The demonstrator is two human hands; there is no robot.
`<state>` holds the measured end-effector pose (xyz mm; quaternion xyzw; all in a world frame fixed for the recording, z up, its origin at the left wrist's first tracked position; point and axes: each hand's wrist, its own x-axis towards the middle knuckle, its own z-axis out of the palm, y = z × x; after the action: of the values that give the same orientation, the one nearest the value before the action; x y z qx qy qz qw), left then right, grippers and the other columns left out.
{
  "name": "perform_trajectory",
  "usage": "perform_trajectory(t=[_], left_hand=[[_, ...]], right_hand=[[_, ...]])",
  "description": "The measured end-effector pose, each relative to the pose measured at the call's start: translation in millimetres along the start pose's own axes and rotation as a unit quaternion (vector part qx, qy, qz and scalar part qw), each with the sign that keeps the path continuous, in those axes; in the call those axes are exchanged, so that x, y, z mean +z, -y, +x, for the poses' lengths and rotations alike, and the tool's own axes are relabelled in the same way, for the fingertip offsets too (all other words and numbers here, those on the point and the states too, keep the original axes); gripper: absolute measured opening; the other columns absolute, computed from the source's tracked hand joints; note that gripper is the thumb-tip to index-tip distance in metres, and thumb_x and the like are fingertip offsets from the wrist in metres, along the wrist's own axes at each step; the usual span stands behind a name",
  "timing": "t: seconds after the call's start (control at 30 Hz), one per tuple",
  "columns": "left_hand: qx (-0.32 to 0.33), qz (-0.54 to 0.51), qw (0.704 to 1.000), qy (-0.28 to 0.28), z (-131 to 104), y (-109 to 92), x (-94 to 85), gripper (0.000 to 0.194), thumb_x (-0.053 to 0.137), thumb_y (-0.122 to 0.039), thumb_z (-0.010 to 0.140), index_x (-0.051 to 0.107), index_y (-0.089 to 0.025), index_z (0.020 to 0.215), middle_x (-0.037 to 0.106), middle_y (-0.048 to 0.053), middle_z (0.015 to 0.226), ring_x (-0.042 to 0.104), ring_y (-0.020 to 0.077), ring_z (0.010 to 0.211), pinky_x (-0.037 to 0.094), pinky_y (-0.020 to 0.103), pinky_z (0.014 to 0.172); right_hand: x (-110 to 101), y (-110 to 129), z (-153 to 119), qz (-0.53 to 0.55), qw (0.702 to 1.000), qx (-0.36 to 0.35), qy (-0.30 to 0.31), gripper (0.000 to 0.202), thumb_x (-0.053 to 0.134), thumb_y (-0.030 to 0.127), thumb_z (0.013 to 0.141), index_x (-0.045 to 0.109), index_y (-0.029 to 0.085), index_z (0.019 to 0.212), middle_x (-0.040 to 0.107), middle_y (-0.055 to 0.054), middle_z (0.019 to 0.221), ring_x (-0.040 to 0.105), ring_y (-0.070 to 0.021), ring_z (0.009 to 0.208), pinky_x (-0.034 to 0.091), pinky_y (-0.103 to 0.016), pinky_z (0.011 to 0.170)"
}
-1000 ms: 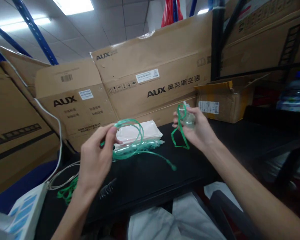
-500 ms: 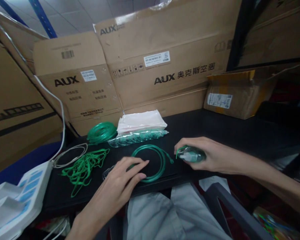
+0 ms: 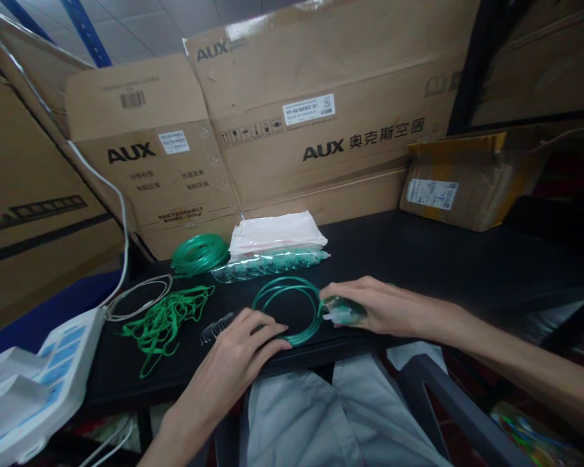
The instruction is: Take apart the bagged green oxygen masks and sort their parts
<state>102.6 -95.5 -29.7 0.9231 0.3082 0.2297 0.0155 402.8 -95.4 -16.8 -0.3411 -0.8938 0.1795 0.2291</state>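
My left hand [image 3: 250, 340] rests at the near left side of a coil of green plastic tubing [image 3: 311, 292], its thumb and forefinger closed on the coil's near edge. In my right hand [image 3: 377, 305] is a clear green oxygen mask [image 3: 346, 311], with its pale connector pointing left toward the coil. The mask sits right beside the coil's right side; whether the tube's end touches it is hidden. Small clear curved strips [image 3: 215, 329] lie just left of my left hand. Farther left is a tangle of green elastic straps [image 3: 170, 321].
A stack of nested clear green masks [image 3: 272, 264] lies behind the coil, before a white plastic-wrapped packet [image 3: 277, 233]. A larger green tubing coil [image 3: 199, 254] and a white cable [image 3: 141, 298] are left. A white-and-blue device [image 3: 53, 376] stands front left. Cardboard boxes [image 3: 360, 188] line the back.
My right hand has brought the mask leftward to the coil's right side. My left thumb and forefinger have closed onto the coil's near edge. The view has shifted slightly.
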Motion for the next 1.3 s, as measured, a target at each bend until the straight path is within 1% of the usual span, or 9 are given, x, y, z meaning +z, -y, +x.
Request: perform_trajectory(t=[0.2,0.33,0.5,0.6,0.83,0.97,1.1,1.17,1.3], left_hand=[[-0.045,-0.043,0.997,-0.047,21.7,-21.5,21.3,0.014,0.062,-0.029,0.095,0.070,-0.020,0.103,0.070,0.003,0.101,0.065,0.0193,0.094,0.055,0.034,0.085],[-0.064,-0.092,0.994,-0.012,22.2,-24.8,15.4,0.018,0.066,-0.025,0.093,0.069,-0.023,0.111,0.071,0.000,0.109,0.067,0.0163,0.100,0.055,0.029,0.091],[-0.070,-0.030,0.997,-0.029,3.1,-10.5,-1.7,0.033,0.065,-0.034,0.093,0.065,-0.027,0.126,0.068,0.002,0.123,0.064,0.0199,0.113,0.051,0.035,0.102],[-0.068,-0.009,0.997,-0.042,0.1,-1.9,-6.0,0.024,0.060,-0.035,0.096,0.069,-0.027,0.117,0.068,0.002,0.120,0.064,0.0205,0.110,0.051,0.038,0.102],[-0.061,-0.050,0.996,-0.036,4.9,-9.9,0.2,0.014,0.060,-0.025,0.096,0.072,-0.022,0.104,0.070,0.002,0.102,0.067,0.0160,0.095,0.055,0.027,0.088],[-0.061,-0.078,0.995,-0.029,-0.7,-14.7,3.7,0.020,0.056,-0.023,0.099,0.073,-0.025,0.110,0.072,0.001,0.106,0.067,0.0161,0.098,0.054,0.027,0.091],[-0.114,-0.102,0.988,-0.034,-1.3,-9.2,3.5,0.027,0.050,-0.023,0.101,0.070,-0.028,0.118,0.071,0.001,0.108,0.067,0.0147,0.091,0.056,0.025,0.081],[-0.137,-0.085,0.986,-0.031,3.4,-6.1,1.9,0.026,0.053,-0.029,0.100,0.070,-0.028,0.119,0.068,0.003,0.112,0.067,0.0154,0.088,0.057,0.027,0.078],[-0.129,-0.012,0.992,0.003,16.6,-4.5,-2.5,0.018,0.059,-0.035,0.096,0.073,-0.026,0.101,0.068,0.003,0.108,0.065,0.0212,0.097,0.054,0.036,0.089]], right_hand=[[27.2,9.3,6.1,0.002,0.996,-0.015,-0.089,0.030,0.064,0.028,0.094,0.059,0.020,0.123,0.070,-0.006,0.108,0.067,-0.0173,0.096,0.048,-0.023,0.083],[34.0,9.7,8.8,0.039,0.992,-0.008,-0.117,0.036,0.070,0.035,0.090,0.060,0.020,0.121,0.071,-0.005,0.106,0.069,-0.0170,0.094,0.049,-0.022,0.082],[28.7,10.1,4.5,0.015,0.996,-0.001,-0.093,0.034,0.070,0.022,0.089,0.062,0.020,0.122,0.070,-0.005,0.108,0.067,-0.0166,0.096,0.048,-0.022,0.083],[29.1,9.6,5.0,0.017,0.995,-0.007,-0.101,0.036,0.070,0.017,0.088,0.061,0.020,0.123,0.069,-0.004,0.110,0.067,-0.0159,0.098,0.047,-0.022,0.085],[39.2,11.4,14.4,0.021,0.992,-0.004,-0.126,0.033,0.068,0.019,0.090,0.060,0.019,0.122,0.070,-0.005,0.112,0.066,-0.0166,0.101,0.047,-0.022,0.087],[40.9,10.4,13.0,-0.010,0.991,-0.001,-0.131,0.034,0.066,0.015,0.091,0.059,0.020,0.123,0.068,-0.004,0.111,0.065,-0.0167,0.102,0.046,-0.023,0.088],[40.8,10.4,8.6,-0.021,0.991,0.011,-0.128,0.040,0.069,0.012,0.087,0.058,0.022,0.125,0.069,-0.004,0.113,0.065,-0.0174,0.103,0.046,-0.024,0.090],[40.6,11.6,8.0,-0.023,0.991,0.019,-0.128,0.039,0.068,0.011,0.087,0.059,0.022,0.123,0.070,-0.004,0.112,0.066,-0.0178,0.102,0.047,-0.025,0.088],[39.5,14.7,9.6,0.018,0.987,0.040,-0.156,0.031,0.070,0.017,0.086,0.063,0.021,0.117,0.072,-0.003,0.106,0.068,-0.0167,0.093,0.048,-0.023,0.082]])
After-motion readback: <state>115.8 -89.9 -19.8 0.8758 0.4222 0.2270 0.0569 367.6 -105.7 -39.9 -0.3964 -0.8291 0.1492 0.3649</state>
